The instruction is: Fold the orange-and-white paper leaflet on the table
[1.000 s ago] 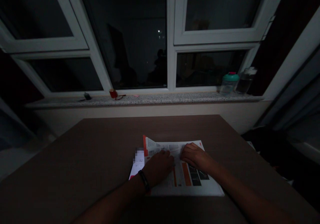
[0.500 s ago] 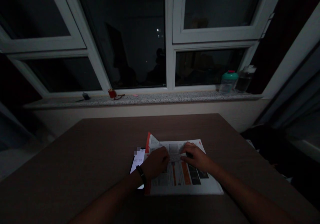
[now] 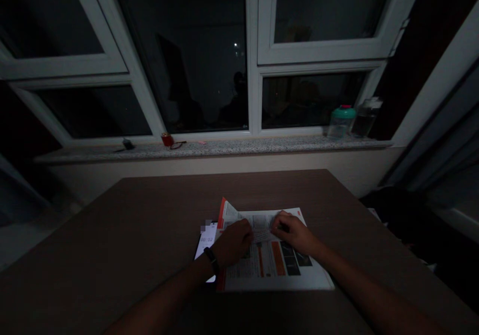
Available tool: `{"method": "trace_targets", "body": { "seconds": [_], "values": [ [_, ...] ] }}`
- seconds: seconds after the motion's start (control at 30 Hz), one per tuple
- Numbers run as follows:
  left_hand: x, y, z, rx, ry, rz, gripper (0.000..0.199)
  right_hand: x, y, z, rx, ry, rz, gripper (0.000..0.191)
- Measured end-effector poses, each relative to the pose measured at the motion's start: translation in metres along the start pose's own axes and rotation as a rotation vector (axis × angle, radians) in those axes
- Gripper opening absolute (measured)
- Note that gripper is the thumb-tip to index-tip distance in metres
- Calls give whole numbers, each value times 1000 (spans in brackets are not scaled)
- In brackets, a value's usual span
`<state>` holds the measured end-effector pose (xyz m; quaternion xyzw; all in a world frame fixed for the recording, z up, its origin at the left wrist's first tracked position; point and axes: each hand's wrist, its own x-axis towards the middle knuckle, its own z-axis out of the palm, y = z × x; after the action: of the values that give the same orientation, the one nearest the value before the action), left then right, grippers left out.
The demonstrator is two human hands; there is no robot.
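Note:
A printed booklet [image 3: 258, 282] with red edges and orange and dark picture blocks lies on the table, its upper left page corner lifted. My left hand [image 3: 234, 242] is closed over the left part of the page, a dark band [image 3: 211, 260] on its wrist. To the right, my right hand [image 3: 294, 232] rests over the page with fingers curled and the thumb drawn in near them. A faint greyish patch shows on the page between my hands; whether it is a separate thing is too dim to tell. What the fingertips hold, if anything, is hidden.
A lit phone [image 3: 206, 237] showing a timer lies partly under my left wrist and the booklet. Beyond the brown table [image 3: 168, 200], the stone sill [image 3: 232, 147] bears a red jar [image 3: 167, 139], glasses [image 3: 177, 145], a green-lidded shaker [image 3: 341, 123] and a clear bottle [image 3: 365, 118].
The thumb of my right hand has drawn in toward its fingers, and that hand has shifted very slightly right. My left hand and the booklet stay in place.

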<state>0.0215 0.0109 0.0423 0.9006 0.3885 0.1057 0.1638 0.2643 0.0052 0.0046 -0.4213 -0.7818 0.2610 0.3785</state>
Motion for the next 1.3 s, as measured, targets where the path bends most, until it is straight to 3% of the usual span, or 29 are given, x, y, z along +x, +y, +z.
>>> {"method": "trace_targets", "body": {
  "seconds": [0.37,0.6,0.83,1.1,1.3],
  "values": [
    [0,-2,1,-9,11,14,16,3,0,-12,88,-52,-55,19],
    [0,-4,2,-16,29,29,17,5,3,-18,38,9,-52,18],
    [0,-2,0,-12,43,24,17,2,7,-19,-244,145,51,11],
    [-7,9,4,36,50,104,8,-3,15,-16,-436,178,139,11],
    [-14,11,9,126,7,73,33,-1,18,-16,-369,181,120,8]
  ]
}}
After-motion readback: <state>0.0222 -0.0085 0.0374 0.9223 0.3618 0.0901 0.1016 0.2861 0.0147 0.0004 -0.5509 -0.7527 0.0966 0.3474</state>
